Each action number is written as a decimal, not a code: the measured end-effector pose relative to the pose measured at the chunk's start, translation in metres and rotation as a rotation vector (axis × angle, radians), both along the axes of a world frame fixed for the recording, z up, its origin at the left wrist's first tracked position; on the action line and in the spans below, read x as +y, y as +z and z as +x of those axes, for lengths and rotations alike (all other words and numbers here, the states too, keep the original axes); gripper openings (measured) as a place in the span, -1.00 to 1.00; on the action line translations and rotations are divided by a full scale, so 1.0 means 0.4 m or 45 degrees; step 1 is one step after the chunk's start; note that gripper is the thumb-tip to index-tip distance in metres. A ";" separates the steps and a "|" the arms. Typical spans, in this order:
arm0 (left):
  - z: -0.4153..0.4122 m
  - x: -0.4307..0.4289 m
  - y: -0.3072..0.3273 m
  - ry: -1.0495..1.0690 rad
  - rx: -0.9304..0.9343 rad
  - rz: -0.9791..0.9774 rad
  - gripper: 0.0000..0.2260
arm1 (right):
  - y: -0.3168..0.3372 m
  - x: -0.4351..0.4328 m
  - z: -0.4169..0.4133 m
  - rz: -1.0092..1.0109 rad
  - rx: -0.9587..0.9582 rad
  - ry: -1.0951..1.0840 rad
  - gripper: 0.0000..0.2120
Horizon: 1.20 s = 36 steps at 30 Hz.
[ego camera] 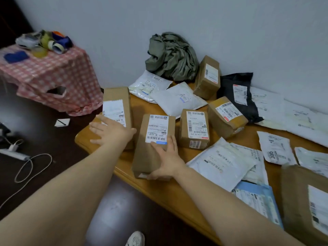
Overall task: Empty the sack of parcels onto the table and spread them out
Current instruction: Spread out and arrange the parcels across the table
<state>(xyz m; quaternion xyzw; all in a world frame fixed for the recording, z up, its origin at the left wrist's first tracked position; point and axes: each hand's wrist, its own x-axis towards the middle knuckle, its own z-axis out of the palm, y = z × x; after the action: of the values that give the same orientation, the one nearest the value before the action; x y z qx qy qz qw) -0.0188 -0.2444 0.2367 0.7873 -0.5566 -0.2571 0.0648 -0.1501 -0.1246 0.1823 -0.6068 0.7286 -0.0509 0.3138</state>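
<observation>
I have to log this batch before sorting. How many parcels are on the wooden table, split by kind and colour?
Brown cardboard boxes: 6
White mailer bags: 8 in view; overlaps may hide more
Black mailer bag: 1
Blue mailer bag: 1
Total: 16 in view

Left hand (pixel 110 132), right hand (pixel 168 160) and forearms (pixel 62 183) are bare; the shoe (pixel 135 239) is white, perforated.
</observation>
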 end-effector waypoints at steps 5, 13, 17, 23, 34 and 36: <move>0.089 -0.052 -0.004 -0.176 0.084 -0.050 0.15 | 0.002 -0.055 0.058 -0.002 -0.057 -0.096 0.11; 0.202 -0.113 -0.012 -0.779 -0.181 -0.376 0.19 | 0.020 -0.161 0.133 0.054 0.020 -0.223 0.11; 0.237 -0.099 -0.036 -0.812 0.250 -0.420 -0.10 | 0.029 -0.191 0.133 -0.074 -0.021 -0.475 -0.11; 0.238 -0.147 -0.053 -0.446 0.033 -0.158 0.06 | 0.029 -0.205 0.153 -0.091 -0.054 -0.513 -0.11; 0.132 -0.201 -0.064 -0.295 0.068 0.193 0.30 | 0.004 -0.216 0.169 -0.059 0.027 -0.602 -0.13; 0.151 -0.210 -0.065 -0.379 0.076 0.183 0.20 | 0.000 -0.211 0.171 -0.029 0.085 -0.661 -0.11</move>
<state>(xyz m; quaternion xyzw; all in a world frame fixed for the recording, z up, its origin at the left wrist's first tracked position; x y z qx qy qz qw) 0.0418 -0.3286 0.2109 0.6909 -0.6449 -0.3264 -0.0141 -0.0818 -0.2088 0.1824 -0.4042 0.8692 -0.1180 0.2592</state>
